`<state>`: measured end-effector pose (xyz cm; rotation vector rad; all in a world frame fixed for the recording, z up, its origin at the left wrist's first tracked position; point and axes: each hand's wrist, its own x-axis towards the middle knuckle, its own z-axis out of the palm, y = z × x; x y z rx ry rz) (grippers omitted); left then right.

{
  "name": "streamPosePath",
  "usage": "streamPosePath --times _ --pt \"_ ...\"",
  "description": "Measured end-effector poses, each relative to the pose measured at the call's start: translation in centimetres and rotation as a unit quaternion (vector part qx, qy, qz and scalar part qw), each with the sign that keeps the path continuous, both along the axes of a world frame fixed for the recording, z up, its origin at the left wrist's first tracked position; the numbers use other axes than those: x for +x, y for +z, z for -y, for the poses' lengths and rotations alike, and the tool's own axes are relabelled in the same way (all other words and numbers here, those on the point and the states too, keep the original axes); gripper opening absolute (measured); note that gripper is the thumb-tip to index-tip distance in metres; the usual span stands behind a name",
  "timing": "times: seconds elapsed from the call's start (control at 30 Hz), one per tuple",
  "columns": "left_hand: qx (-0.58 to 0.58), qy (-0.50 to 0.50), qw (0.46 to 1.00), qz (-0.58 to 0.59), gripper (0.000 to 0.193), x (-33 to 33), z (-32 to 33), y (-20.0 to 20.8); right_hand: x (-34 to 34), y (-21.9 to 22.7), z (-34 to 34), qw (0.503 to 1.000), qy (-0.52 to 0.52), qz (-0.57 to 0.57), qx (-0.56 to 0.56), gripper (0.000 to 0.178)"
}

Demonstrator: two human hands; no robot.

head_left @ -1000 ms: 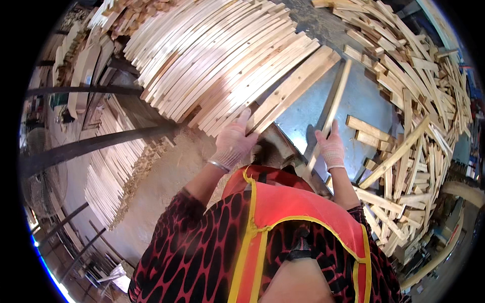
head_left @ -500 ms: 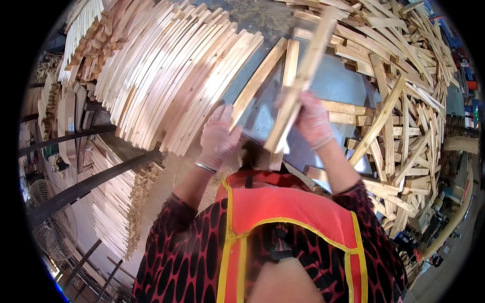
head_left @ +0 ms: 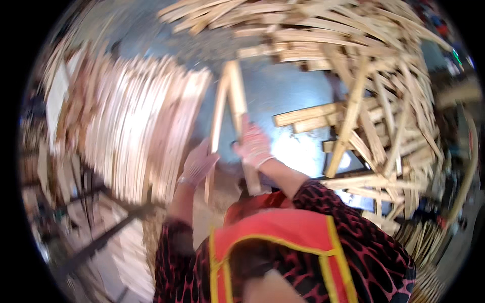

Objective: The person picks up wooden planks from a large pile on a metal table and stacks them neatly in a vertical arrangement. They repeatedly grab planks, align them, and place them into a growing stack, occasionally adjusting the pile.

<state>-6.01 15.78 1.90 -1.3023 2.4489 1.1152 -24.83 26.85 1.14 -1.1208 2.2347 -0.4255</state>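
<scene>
The picture is blurred by motion. My left hand (head_left: 198, 164), in a pale glove, grips a thin wooden slat (head_left: 216, 126) that points up and away from me. My right hand (head_left: 254, 144), also gloved, is closed on a wider wooden slat (head_left: 237, 98) just to the right of the first; its near end reaches down past my wrist. Both slats are held above a grey metal table top (head_left: 283, 96), close beside a neat row of stacked slats (head_left: 141, 136) on my left.
A loose heap of wooden slats (head_left: 384, 111) fills the right side and back of the table. Dark metal rack bars (head_left: 101, 237) run below the stacked slats at lower left. More slats (head_left: 429, 237) lie low on the right.
My view has swung to the right and the slat stack now sits further left. Both hands have lifted a slat each and brought them upright and close together.
</scene>
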Motion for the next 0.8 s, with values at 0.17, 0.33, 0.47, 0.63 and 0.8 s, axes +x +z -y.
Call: streamPosePath --times 0.17,0.33,0.47,0.63,0.8 --pt "-0.106 0.008 0.988 -0.108 0.043 2.9 -2.0 0.8 4.0 1.2 4.7 0.987 -0.025 0.159 0.017 0.077" --pt "-0.368 -0.117 0.918 0.087 0.066 5.0 -1.0 -1.3 4.5 0.9 8.2 0.947 0.245 0.210 -0.010 0.061" --pt "-0.414 -0.152 0.889 0.123 0.085 8.5 0.1 -3.7 -1.7 8.2 2.9 0.956 0.113 0.221 -0.157 0.056" --pt "-0.422 -0.156 0.864 0.227 0.085 5.8 -2.0 -0.6 -17.9 6.5 -12.4 0.890 -0.313 -0.295 -0.154 0.073" --pt "-0.386 -0.161 0.887 0.197 0.079 5.6 -0.6 -1.1 -20.6 2.3 -19.1 0.885 -0.410 -0.209 -0.070 0.048"
